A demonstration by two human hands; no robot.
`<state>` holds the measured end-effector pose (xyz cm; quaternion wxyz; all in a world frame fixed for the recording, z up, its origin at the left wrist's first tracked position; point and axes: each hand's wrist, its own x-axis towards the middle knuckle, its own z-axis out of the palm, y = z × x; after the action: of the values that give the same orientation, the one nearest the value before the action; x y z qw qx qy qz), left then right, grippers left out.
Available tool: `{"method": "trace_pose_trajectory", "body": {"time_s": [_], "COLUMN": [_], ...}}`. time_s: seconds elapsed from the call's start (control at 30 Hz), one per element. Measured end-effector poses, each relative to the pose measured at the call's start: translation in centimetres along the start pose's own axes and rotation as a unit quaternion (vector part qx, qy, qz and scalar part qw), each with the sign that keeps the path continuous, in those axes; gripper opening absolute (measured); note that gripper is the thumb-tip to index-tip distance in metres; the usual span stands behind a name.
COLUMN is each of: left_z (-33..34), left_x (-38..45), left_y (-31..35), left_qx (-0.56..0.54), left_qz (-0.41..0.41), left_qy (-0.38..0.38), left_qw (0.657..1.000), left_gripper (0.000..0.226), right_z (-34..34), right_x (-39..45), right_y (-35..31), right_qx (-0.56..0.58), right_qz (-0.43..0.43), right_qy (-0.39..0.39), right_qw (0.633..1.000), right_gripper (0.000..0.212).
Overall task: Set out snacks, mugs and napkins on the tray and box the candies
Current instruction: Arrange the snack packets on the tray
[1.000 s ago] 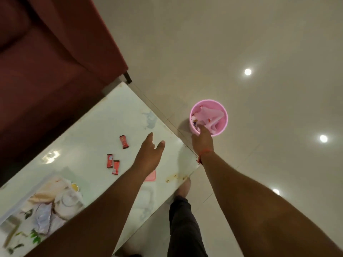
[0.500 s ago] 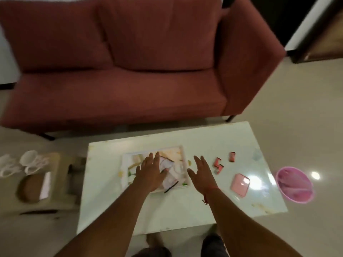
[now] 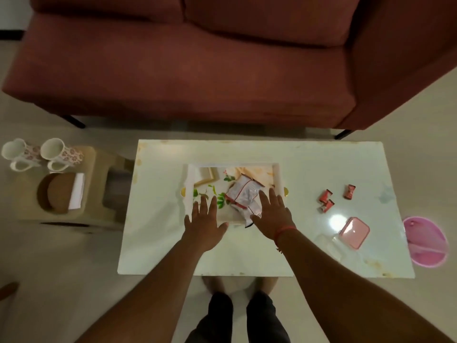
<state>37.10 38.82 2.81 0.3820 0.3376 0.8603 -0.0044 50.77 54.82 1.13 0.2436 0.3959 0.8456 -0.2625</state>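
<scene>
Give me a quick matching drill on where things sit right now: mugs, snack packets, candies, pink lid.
Things:
1. mugs
2. snack packets
3. candies
4. pink lid

Places:
A. on the tray
B. on the side stool, left of the table
C. near the table's front right corner
D. loose on the table, right of the tray

Pairs: 1-B, 2-A, 3-D, 4-C
</scene>
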Motion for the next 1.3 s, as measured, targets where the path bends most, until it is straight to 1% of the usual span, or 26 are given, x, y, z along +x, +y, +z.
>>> {"method": "trace_pose_trajectory", "body": {"time_s": [0.07,0.17,0.2,0.27,0.33,0.4,0.47,0.5,0.57,0.63,0.7,0.77,0.83,0.9,0.97,1.03,1.1,1.23,1.3], "left_z": [1.8,3.8,4.5,5.7,7.2,8.6,9.5,9.8,10.1,9.9,9.3,8.4,7.3,6.4,5.7,5.2,5.1,5.3,5.4], "left_x": [2.4,6.1,7.4,9.7,11.8,13.5,14.7,15.1,15.8,16.4,16.8,16.8,16.9,17.1,17.8,18.5,19.3,20.5,21.0], "left_y": [0.5,1.7,2.0,2.4,2.4,2.2,2.0,2.0,1.9,1.8,1.8,1.7,2.0,2.7,3.6,4.7,5.6,6.8,7.4], "left_qx": [-0.003,-0.086,-0.111,-0.128,-0.092,-0.008,0.062,0.08,0.08,0.051,-0.006,-0.092,-0.175,-0.276,-0.382,-0.436,-0.45,-0.441,-0.43], "left_qz": [0.021,0.042,0.042,0.043,0.05,0.064,0.087,0.091,0.085,0.092,0.113,0.122,0.106,0.056,0.007,-0.015,-0.022,-0.052,-0.062], "left_qy": [0.004,0.049,0.063,0.075,0.066,0.053,0.045,0.04,0.041,0.064,0.093,0.11,0.119,0.118,0.107,0.102,0.098,0.072,0.082], "left_qw": [1.0,0.994,0.991,0.988,0.992,0.997,0.993,0.992,0.992,0.992,0.989,0.982,0.971,0.952,0.918,0.894,0.887,0.893,0.897], "left_gripper": [0.08,0.069,0.066,0.067,0.075,0.085,0.093,0.096,0.097,0.09,0.08,0.064,0.042,0.035,0.033,0.033,0.033,0.039,0.04], "right_z": [1.0,1.7,2.0,2.3,2.9,3.4,3.7,3.9,4.3,4.4,3.7,2.6,1.6,0.5,-0.1,-0.4,-0.4,0.3,0.7], "right_x": [2.5,6.7,8.2,10.5,12.6,14.4,15.6,16.1,16.9,17.5,17.9,17.8,17.8,17.6,17.5,17.6,17.7,18.0,18.0], "right_y": [1.0,2.2,2.7,3.5,4.5,5.3,5.6,5.6,5.3,4.9,4.6,4.6,4.8,5.0,5.1,5.4,5.9,6.9,7.3], "right_qx": [0.011,0.056,0.064,0.036,-0.042,-0.121,-0.163,-0.169,-0.159,-0.112,-0.031,0.029,0.088,0.197,0.329,0.416,0.434,0.35,0.351], "right_qz": [-0.008,-0.025,-0.035,-0.071,-0.124,-0.181,-0.226,-0.241,-0.25,-0.255,-0.254,-0.255,-0.234,-0.172,-0.118,-0.079,-0.05,-0.012,0.021], "right_qy": [0.004,0.026,0.029,0.034,0.037,0.038,0.037,0.037,0.04,0.045,0.042,0.052,0.076,0.077,0.055,0.032,0.031,0.083,0.098], "right_qw": [1.0,0.998,0.997,0.996,0.991,0.975,0.96,0.955,0.954,0.959,0.966,0.965,0.965,0.962,0.935,0.905,0.899,0.933,0.931], "right_gripper": [0.075,0.067,0.067,0.079,0.086,0.089,0.09,0.088,0.081,0.063,0.047,0.035,0.029,0.025,0.016,0.026,0.033,0.037,0.036]}}
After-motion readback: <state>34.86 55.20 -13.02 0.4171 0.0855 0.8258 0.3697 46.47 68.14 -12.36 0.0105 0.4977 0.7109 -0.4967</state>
